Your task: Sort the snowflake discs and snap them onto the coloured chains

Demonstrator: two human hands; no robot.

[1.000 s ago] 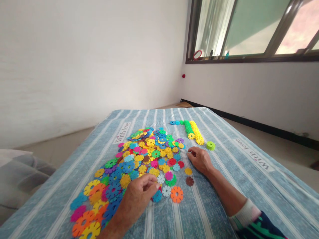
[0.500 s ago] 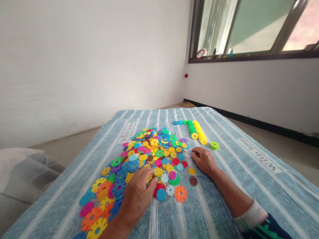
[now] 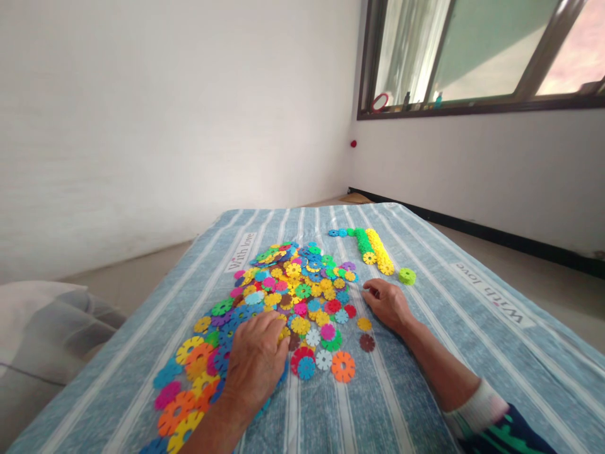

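Note:
My left hand [image 3: 258, 353] lies over the near part of a heap of colourful notched plastic discs [image 3: 293, 270]. Its thumb stands apart from the bent fingers, and a yellow disc shows in the gap; the fingertips are partly hidden. On the cloth to the right of the heap rests my right hand [image 3: 386, 302], loosely curved, with a gap between thumb and forefinger and nothing visible in it. Nearest to it are a loose yellow disc [image 3: 363, 324] and a brown disc [image 3: 367, 342]. Beyond it lie a green row of joined discs [image 3: 363, 243] and a yellow row [image 3: 379, 249].
A striped blue cloth [image 3: 425, 271] covers the table. A small lime-green stack of discs [image 3: 407, 276] sits right of the rows, and several blue and green discs [image 3: 342, 232] extend left from the green row. Pale sheer fabric [image 3: 51, 334] is at the left.
My left hand has shifted slightly left, uncovering more of the brown disc beside its thumb. My right hand and the joined rows have stayed put.

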